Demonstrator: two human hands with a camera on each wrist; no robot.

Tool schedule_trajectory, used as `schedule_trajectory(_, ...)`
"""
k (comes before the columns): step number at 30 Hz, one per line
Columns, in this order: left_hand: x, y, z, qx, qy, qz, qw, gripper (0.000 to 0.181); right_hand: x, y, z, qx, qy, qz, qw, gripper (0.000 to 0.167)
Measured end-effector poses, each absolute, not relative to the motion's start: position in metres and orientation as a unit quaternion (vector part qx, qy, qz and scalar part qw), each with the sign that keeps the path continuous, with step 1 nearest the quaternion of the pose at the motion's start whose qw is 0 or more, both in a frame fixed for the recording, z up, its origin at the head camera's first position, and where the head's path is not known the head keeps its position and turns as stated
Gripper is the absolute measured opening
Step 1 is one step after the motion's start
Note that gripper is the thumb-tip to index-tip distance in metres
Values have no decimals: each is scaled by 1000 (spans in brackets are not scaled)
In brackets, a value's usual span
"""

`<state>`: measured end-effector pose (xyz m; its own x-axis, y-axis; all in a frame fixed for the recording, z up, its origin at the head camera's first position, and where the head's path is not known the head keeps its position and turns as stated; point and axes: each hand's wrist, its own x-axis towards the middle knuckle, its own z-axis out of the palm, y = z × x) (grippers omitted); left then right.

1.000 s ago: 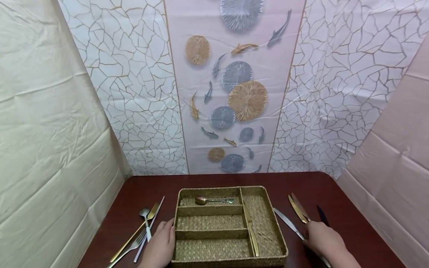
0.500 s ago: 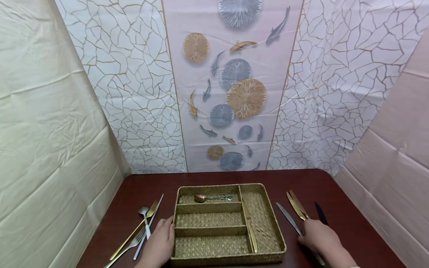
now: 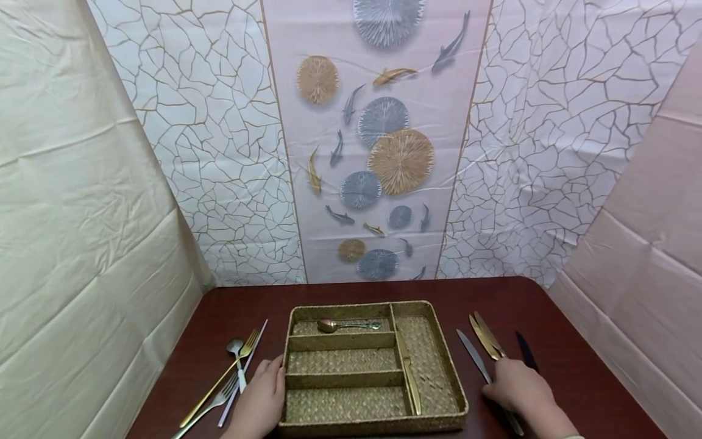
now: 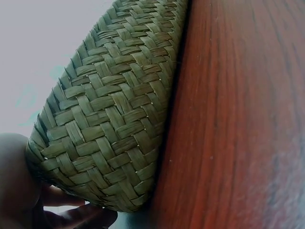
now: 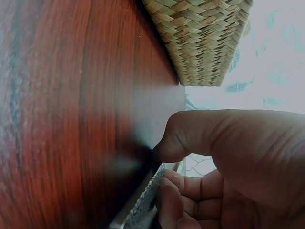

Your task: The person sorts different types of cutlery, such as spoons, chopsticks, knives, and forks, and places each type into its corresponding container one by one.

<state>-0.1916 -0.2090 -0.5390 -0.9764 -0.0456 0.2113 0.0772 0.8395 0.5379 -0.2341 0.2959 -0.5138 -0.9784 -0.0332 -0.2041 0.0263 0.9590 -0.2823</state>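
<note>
Head view: the right hand pinches 1 silver knife, right of the woven tray on the table; the left hand touches the tray's left side, whether gripping I cannot tell.

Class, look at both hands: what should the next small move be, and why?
Probably lift the silver knife with the right hand toward the long right-hand compartment of the tray. The right thumb and fingers pinch that knife, the left hand holds the tray's left side, and a gold knife lies in that compartment.
</note>
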Motion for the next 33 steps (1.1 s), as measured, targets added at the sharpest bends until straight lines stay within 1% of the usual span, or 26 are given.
schedule_trajectory(5, -192, -210, -539, -9, -953, -283, 107, 37, -236, 296, -516, 4, 982, -147, 117, 30)
schedule_trajectory(12, -192, -207, -536, -6, -951, -290, 105, 37, -234, 297, -515, 10, 984, -151, 89, 34)
schedule_trajectory(20, -191, -208, -537, 2, -952, -291, 93, 39, -234, 293, -507, 20, 982, -165, 91, 42)
schedule_trajectory(24, -191, -209, -538, 0, -953, -288, 94, 38, -234, 288, -495, 20, 980, -185, 72, 45)
schedule_trajectory(28, -190, -209, -538, -1, -952, -289, 102, 38, -240, 280, -488, 11, 980, -196, 39, 42)
schedule_trajectory(31, -190, -209, -538, -5, -951, -290, 107, 37, -251, 277, -490, -4, 979, -202, 22, 39)
schedule_trajectory(32, -190, -209, -538, -6, -951, -290, 108, 37, -257, 280, -498, -23, 977, -210, 4, 38)
schedule_trajectory(33, -190, -209, -537, -6, -951, -290, 108, 37, -260, 277, -498, -26, 977, -213, 7, 38)
